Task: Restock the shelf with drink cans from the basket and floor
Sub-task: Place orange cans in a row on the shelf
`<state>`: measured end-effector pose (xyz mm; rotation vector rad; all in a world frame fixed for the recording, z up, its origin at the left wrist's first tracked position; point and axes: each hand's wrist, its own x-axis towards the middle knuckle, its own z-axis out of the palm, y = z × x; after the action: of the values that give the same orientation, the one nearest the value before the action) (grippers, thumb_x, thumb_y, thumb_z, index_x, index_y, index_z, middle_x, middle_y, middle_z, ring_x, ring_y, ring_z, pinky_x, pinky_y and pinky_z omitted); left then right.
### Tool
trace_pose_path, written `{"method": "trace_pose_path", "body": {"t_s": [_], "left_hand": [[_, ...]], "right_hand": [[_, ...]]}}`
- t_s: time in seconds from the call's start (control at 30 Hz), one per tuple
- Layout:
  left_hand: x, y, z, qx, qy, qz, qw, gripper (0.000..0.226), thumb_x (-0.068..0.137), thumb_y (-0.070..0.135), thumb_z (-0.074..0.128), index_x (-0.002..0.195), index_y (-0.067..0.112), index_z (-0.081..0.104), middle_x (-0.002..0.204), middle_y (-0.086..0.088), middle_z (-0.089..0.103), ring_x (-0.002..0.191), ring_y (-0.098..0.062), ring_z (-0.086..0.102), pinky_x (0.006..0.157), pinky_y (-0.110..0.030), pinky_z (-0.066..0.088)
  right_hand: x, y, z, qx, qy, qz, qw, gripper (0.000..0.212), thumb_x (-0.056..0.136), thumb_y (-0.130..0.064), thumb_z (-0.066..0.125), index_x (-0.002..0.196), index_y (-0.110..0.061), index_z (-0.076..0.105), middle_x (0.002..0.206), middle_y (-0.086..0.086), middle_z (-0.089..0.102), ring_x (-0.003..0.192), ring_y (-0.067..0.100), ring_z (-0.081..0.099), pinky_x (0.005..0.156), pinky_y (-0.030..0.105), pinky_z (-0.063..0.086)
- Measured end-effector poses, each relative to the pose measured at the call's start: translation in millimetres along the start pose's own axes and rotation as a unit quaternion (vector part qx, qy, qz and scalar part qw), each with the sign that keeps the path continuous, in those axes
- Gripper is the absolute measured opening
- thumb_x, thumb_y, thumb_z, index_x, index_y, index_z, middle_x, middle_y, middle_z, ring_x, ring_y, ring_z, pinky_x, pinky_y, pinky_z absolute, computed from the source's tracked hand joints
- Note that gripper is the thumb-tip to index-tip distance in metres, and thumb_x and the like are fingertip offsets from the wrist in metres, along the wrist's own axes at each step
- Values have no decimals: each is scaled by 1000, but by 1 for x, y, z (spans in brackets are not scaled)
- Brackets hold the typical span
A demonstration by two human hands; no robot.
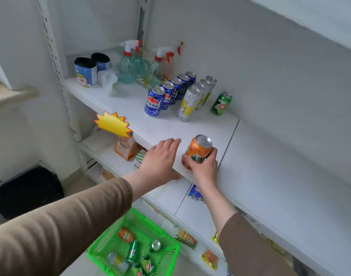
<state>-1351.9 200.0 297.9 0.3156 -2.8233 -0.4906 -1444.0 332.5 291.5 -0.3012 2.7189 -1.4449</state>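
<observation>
My right hand grips an orange drink can, upright at the front edge of the white shelf. My left hand rests flat on the shelf's front edge just left of the can, fingers apart, holding nothing. Farther back on the shelf stand a row of blue cans, a row of silver-and-yellow cans and a single green can. Below on the floor, a green basket holds several cans, green and orange among them.
Spray bottles and two blue-wrapped rolls stand at the shelf's far left. A yellow starburst tag hangs off the shelf edge. Lower shelves carry snack packs. A black box sits on the floor at left.
</observation>
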Motion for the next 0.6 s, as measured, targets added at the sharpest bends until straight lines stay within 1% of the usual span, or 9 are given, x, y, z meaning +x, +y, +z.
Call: {"method": "trace_pose_path", "body": {"t_s": [0.07, 0.13, 0.2, 0.27, 0.37, 0.43, 0.5, 0.57, 0.6], "left_hand": [[25, 5, 5, -1, -12, -3, 1000, 114, 71, 58, 76, 155, 16, 11, 155, -3, 26, 141, -23, 27, 112, -37, 32], [47, 9, 12, -4, -19, -10, 1000, 114, 71, 57, 76, 154, 16, 10, 154, -4, 27, 141, -24, 28, 112, -37, 32], [66, 12, 18, -10, -29, -16, 999, 113, 72, 55, 77, 154, 15, 11, 154, -5, 28, 140, -25, 30, 111, -37, 33], [81, 14, 24, -17, -38, -25, 999, 112, 72, 54, 77, 154, 15, 12, 153, -5, 29, 139, -25, 31, 110, -38, 35], [98, 18, 31, -27, -49, -26, 998, 110, 73, 51, 78, 154, 14, 13, 152, -6, 31, 137, -26, 32, 109, -38, 37], [106, 19, 34, -29, -47, -18, 998, 108, 73, 49, 78, 153, 14, 14, 152, -6, 31, 137, -26, 33, 108, -37, 37], [111, 19, 38, -30, -42, -8, 999, 107, 74, 47, 78, 153, 14, 14, 151, -6, 31, 136, -26, 33, 108, -37, 37], [115, 19, 42, -31, -46, 0, 998, 107, 74, 46, 78, 153, 14, 14, 151, -6, 32, 136, -26, 34, 107, -37, 37], [117, 19, 45, -32, -47, 2, 998, 107, 74, 46, 78, 153, 14, 15, 150, -6, 32, 135, -26, 34, 107, -36, 37]], "right_hand": [[26, 7, -2, 19, 5, 25, 999, 68, 66, -40, 89, 112, -32, 39, 95, -13, 57, 98, 23, 62, 82, 34, 49], [48, 12, -3, 31, 16, 32, 999, 72, 68, -37, 89, 119, -31, 39, 102, -9, 59, 98, 23, 63, 85, 36, 52], [66, 12, -3, 29, 26, 32, 999, 81, 69, -35, 89, 130, -28, 37, 113, -4, 57, 98, 21, 59, 85, 33, 48], [83, 12, -3, 26, 32, 27, 999, 87, 69, -33, 89, 136, -27, 35, 115, -5, 54, 99, 18, 56, 86, 32, 47], [103, 18, 0, 27, 28, 35, 999, 88, 67, -33, 89, 136, -30, 34, 115, -8, 52, 99, 18, 56, 89, 40, 54], [111, 24, 1, 24, 20, 39, 999, 85, 66, -36, 89, 133, -34, 36, 116, -9, 55, 102, 19, 60, 89, 46, 56], [114, 28, 2, 11, 20, 36, 999, 81, 68, -37, 88, 131, -33, 39, 117, -7, 60, 103, 19, 62, 90, 42, 55], [116, 30, 2, 7, 28, 34, 999, 77, 70, -35, 88, 129, -30, 41, 117, -6, 61, 102, 19, 62, 87, 33, 51], [119, 31, 2, 7, 35, 33, 999, 76, 69, -35, 88, 128, -29, 41, 118, -5, 61, 102, 19, 62, 85, 32, 50]]}}
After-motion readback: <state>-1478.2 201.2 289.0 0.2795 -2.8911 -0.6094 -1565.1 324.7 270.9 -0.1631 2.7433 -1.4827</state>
